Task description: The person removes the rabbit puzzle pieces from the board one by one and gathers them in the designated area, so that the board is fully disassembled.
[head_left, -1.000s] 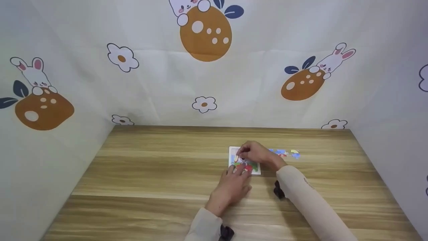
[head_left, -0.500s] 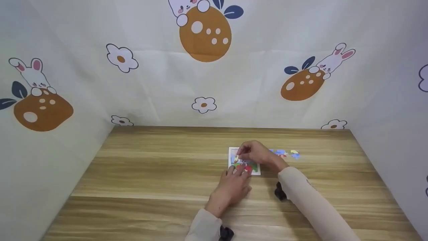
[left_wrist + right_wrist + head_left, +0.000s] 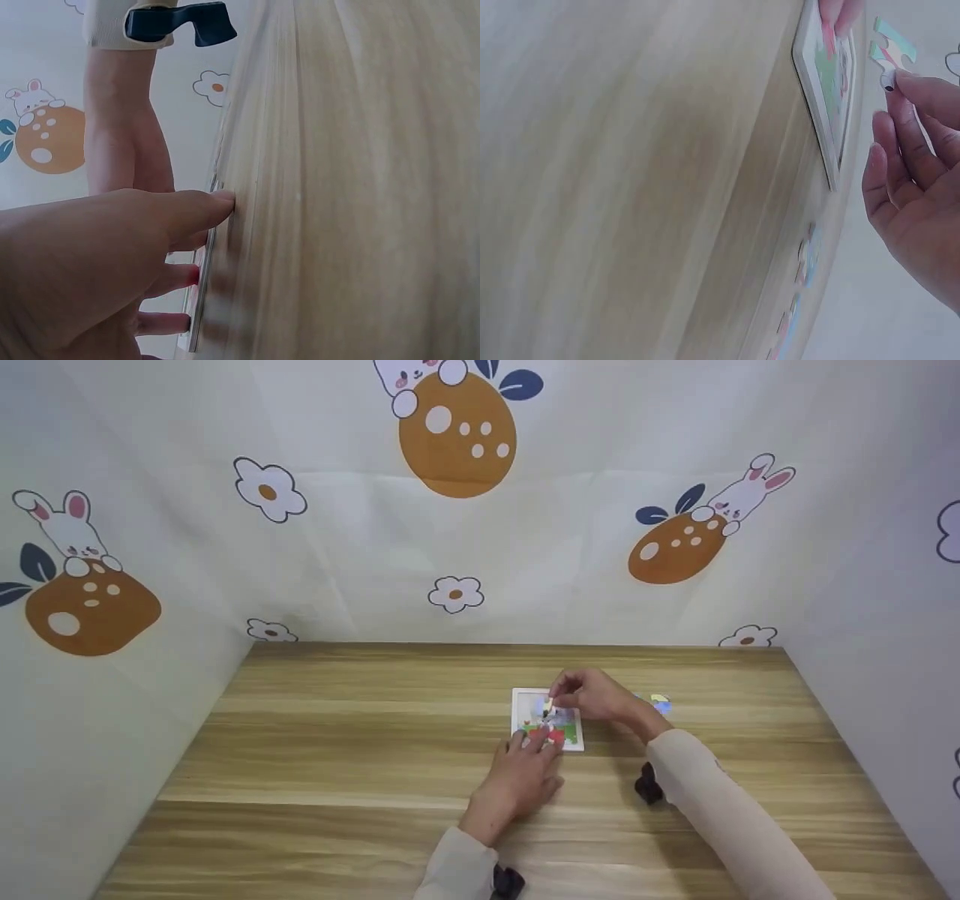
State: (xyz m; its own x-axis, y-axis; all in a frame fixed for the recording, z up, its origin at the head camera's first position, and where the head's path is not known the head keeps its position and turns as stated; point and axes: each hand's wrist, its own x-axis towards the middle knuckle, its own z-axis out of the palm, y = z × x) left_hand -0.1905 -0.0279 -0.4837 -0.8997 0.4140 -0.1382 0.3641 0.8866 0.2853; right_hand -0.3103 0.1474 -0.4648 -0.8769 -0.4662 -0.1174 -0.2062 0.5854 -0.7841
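Observation:
A small jigsaw puzzle in a white-rimmed tray (image 3: 515, 712) lies on the wooden table, its lower part a green and red picture. My left hand (image 3: 523, 776) rests on the near edge, fingertips spread over the picture; in the left wrist view its thumb (image 3: 202, 208) lies along the tray's side. Above the tray's upper right, my right hand (image 3: 600, 695) pinches a jigsaw piece (image 3: 890, 52) between thumb and index finger. The piece, pale with mint green and a bit of red, is held up tilted in the right wrist view.
Loose jigsaw pieces (image 3: 661, 703) lie right of the tray, partly behind my right wrist; the right wrist view shows some loose pieces (image 3: 808, 256) on the table too. A cloth backdrop (image 3: 360, 540) printed with rabbits, fruit and flowers encloses the table's back and sides.
My right hand has moved right and a little up, from the tray's upper left to its upper right, with the jigsaw piece pinched. My left hand has stayed on the near edge.

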